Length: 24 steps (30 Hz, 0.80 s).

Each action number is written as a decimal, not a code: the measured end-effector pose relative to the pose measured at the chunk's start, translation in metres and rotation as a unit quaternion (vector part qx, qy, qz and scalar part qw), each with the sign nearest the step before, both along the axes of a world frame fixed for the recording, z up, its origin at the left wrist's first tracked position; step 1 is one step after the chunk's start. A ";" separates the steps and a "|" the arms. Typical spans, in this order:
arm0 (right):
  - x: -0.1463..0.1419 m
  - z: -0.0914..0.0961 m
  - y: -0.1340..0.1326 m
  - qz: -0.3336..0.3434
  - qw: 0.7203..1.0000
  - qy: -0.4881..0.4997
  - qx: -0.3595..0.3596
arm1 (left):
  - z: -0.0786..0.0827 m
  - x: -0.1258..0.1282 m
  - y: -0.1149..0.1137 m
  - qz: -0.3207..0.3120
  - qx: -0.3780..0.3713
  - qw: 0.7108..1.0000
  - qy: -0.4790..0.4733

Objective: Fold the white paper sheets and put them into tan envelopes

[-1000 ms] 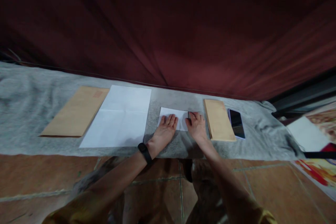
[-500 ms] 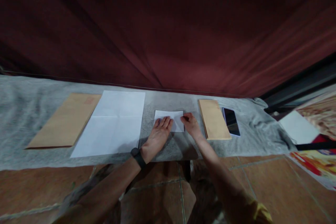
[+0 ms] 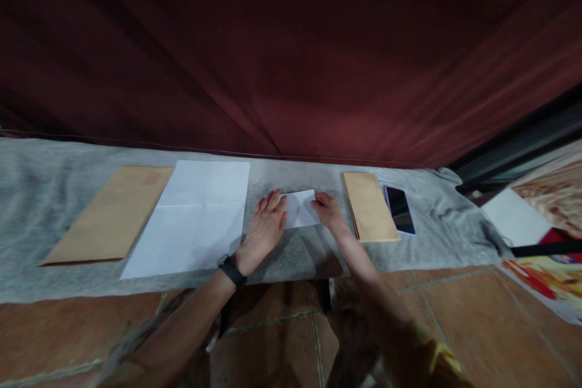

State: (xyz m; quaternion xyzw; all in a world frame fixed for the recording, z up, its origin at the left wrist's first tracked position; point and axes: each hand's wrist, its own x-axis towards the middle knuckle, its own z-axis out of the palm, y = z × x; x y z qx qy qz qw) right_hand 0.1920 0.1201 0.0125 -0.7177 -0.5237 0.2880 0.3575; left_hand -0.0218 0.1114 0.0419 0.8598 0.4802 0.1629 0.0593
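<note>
A small folded white sheet of paper (image 3: 300, 208) lies on the grey cloth between my two hands. My left hand (image 3: 266, 221), with a dark watch on its wrist, rests flat over the sheet's left end, fingers stretched out and thumb along the paper. At the opposite end, my right hand (image 3: 328, 212) pinches the right edge between thumb and fingers. Left of my hands lies a large white sheet (image 3: 193, 218) with crease lines, partly beside a big brown envelope (image 3: 111, 215).
A stack of smaller brown envelopes (image 3: 369, 206) lies to the right, touching or close to a dark-screened phone (image 3: 400, 209). A dark red curtain (image 3: 291, 73) hangs behind the grey cloth (image 3: 445, 224). Printed sheets (image 3: 550, 288) are at far right, above the tiled floor (image 3: 491, 315).
My left hand has slid left from the middle of the small paper to its left end. The paper is tilted slightly; my right hand keeps its pinch on the right edge.
</note>
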 end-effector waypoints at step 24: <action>-0.042 -0.008 -0.046 0.115 0.929 -0.347 0.066 | -0.025 0.002 -0.009 -0.029 0.001 0.997 0.065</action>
